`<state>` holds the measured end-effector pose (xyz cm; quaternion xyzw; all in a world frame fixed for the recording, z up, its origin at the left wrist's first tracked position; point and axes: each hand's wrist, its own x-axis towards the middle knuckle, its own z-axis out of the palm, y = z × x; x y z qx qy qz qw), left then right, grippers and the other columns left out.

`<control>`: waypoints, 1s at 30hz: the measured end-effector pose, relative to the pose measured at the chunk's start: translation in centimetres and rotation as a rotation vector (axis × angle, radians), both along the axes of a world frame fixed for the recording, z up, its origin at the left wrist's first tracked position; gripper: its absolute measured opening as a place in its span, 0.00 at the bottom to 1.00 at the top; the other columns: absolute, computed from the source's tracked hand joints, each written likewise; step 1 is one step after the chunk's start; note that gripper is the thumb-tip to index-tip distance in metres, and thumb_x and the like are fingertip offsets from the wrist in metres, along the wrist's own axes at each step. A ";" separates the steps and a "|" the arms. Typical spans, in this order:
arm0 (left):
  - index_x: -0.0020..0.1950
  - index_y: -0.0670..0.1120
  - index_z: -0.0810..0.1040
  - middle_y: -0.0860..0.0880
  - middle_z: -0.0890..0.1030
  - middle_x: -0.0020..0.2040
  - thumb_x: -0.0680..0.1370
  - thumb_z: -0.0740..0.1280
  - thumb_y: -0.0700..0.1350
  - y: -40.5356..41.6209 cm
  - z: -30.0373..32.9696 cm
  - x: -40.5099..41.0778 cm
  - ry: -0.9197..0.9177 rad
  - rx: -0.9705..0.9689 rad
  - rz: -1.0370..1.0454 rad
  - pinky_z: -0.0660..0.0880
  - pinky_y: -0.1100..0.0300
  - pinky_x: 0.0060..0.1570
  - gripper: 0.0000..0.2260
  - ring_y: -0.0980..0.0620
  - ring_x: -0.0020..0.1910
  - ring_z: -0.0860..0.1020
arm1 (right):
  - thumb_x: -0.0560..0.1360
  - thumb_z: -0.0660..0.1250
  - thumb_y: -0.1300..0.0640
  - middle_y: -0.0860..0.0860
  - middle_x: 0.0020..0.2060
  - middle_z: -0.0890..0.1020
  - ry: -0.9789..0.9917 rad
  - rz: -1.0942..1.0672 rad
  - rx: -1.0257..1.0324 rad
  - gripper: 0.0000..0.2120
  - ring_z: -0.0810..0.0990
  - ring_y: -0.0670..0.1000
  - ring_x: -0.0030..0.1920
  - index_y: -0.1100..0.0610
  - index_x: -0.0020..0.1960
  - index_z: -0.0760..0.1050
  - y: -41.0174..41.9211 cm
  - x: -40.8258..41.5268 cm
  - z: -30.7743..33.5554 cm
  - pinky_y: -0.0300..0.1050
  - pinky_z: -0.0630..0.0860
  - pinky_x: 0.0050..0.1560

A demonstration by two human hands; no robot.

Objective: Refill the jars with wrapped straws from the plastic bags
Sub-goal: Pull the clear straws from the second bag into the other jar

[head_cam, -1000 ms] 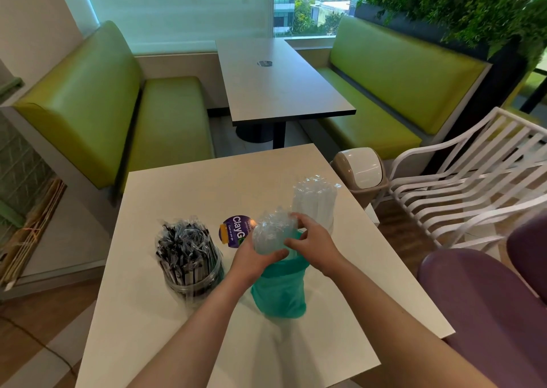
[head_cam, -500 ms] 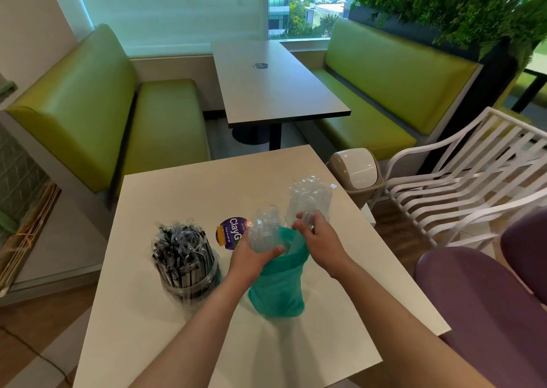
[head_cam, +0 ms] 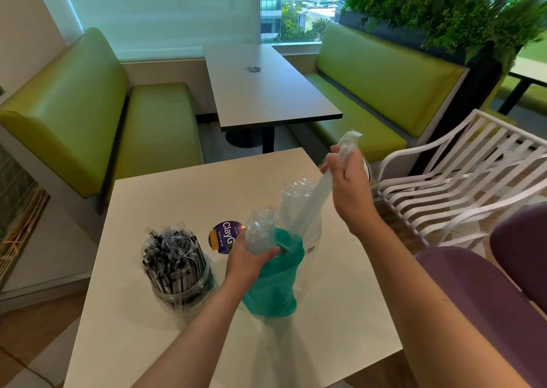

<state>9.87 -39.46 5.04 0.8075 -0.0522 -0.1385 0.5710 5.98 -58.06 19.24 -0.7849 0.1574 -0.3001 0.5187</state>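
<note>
A bundle of clear wrapped straws [head_cam: 318, 192] is lifted at a slant above the white surface [head_cam: 165, 322], its upper end gripped in the right hand [head_cam: 347, 186], whose fingers curl round it, and its lower end still inside the mouth of a teal plastic bag [head_cam: 270, 287]. The bag stands upright in the middle of the surface. The left hand [head_cam: 247, 259] holds the bag at its rim, thumb and fingers closed round the plastic together with a second clump of clear wrapped straws [head_cam: 260, 233] that sticks up out of the opening.

Just behind the bag, on its right side, stands a clear jar [head_cam: 313, 233] with more clear wrapped straws upright in it; the slanted bundle crosses in front of them. Left of the bag, apart from it, a second clear jar [head_cam: 185, 290] is packed with black straws in clear wrappers [head_cam: 171, 257], their tops fanning out above the rim. Between this jar and the left hand lies a round purple packet [head_cam: 223, 235] with white lettering, flat on the surface.

Beyond the surface are a darker table [head_cam: 266, 85] and two green padded benches, one to the left [head_cam: 97, 115] and one to the right [head_cam: 376, 91]. A white slatted chair [head_cam: 461, 174] stands to the right, with a purple seat [head_cam: 488, 299] nearer the camera. Plants [head_cam: 444, 5] line the top of the divider behind the right bench.
</note>
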 end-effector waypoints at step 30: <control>0.73 0.51 0.67 0.51 0.77 0.63 0.65 0.79 0.55 0.7 -0.8 0.3 0.047 -0.001 0.039 0.75 0.52 0.61 0.40 0.49 0.62 0.75 | 0.75 0.70 0.53 0.45 0.62 0.72 0.290 0.047 -0.195 0.23 0.81 0.47 0.51 0.44 0.67 0.67 2.9 0.5 -9.6 0.35 0.77 0.52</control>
